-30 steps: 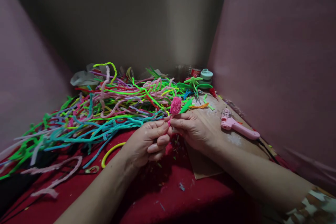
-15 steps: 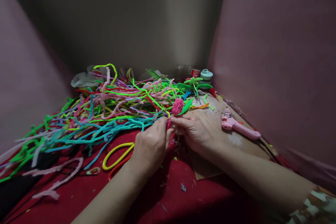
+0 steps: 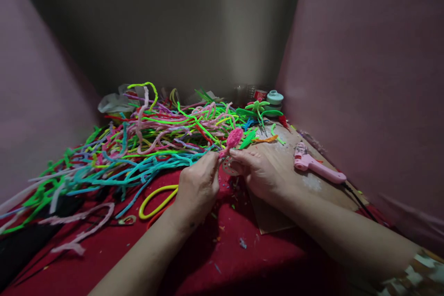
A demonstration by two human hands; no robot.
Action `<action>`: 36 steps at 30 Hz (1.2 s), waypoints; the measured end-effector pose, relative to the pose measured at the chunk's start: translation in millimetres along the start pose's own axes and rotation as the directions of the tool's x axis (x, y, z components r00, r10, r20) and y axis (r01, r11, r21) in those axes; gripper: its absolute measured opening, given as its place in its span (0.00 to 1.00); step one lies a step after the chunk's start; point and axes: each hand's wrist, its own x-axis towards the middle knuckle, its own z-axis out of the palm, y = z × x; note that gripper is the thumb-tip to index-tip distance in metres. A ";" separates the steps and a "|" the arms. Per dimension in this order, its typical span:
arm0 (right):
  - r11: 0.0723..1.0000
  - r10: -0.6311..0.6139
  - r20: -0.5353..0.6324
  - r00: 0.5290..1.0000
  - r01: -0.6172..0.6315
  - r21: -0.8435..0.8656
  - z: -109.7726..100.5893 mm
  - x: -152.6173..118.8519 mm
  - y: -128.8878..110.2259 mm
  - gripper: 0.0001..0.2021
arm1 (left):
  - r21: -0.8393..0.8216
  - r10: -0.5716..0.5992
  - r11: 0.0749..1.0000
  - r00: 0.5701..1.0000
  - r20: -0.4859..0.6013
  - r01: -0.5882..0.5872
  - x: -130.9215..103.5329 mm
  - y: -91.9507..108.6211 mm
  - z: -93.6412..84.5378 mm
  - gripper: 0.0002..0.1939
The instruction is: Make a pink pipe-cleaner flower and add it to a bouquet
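A pink fuzzy pipe cleaner piece [image 3: 235, 138], coiled into a rounded bud at its top, stands up between my two hands. My left hand [image 3: 199, 182] pinches the tail of the pink pipe cleaner, its fingertips partly hidden behind the hand. From the other side, my right hand [image 3: 260, 171] has its thumb and forefinger closed at the base of the bud. A pale round disc with holes [image 3: 229, 166] shows between the hands, against the right fingers; whether they hold it is unclear. Just behind the bud is a green leaf shape [image 3: 248, 139].
Many coloured pipe cleaners [image 3: 166, 134] are heaped at left and centre. A pink glue gun [image 3: 317, 166] with a black cord lies on a cardboard sheet [image 3: 277, 203] at right. Yellow-handled scissors [image 3: 157, 199] lie by my left wrist. A jar [image 3: 274, 98] stands at the back.
The pink bud has tilted to the right, and more of its tail shows between my hands. The holed disc has come into clearer view. The whole view has shifted slightly.
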 end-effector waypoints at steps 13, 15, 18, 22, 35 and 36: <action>0.992 -0.065 0.050 0.997 0.070 -0.107 -2.9 -2.5 -8.3 0.06 | -0.649 -0.463 0.384 0.745 0.480 0.657 14.6 15.9 -16.7 0.09; 1.000 -0.005 0.087 0.996 0.005 -0.002 -3.1 -0.6 -5.6 0.06 | -0.680 -0.367 -0.007 0.631 0.683 0.733 16.7 14.9 -19.1 0.10; 0.988 0.085 0.137 0.987 -0.101 0.118 -1.7 1.1 -6.1 0.05 | -0.560 -0.129 -0.339 0.552 0.824 0.756 17.5 7.3 -20.7 0.09; 0.978 0.105 0.158 0.982 -0.131 0.160 -0.8 1.2 -7.6 0.04 | -0.446 0.026 -0.461 0.514 0.858 0.767 18.2 -2.1 -22.3 0.09; 0.992 0.073 0.116 0.991 -0.084 0.094 -3.0 1.7 -5.8 0.10 | -0.536 -0.027 -0.280 0.552 0.833 0.796 18.7 -3.2 -22.5 0.20; 0.993 0.068 0.107 0.992 -0.077 0.085 -2.0 1.2 -7.0 0.11 | -0.543 -0.040 -0.261 0.553 0.832 0.798 18.9 -2.7 -22.5 0.20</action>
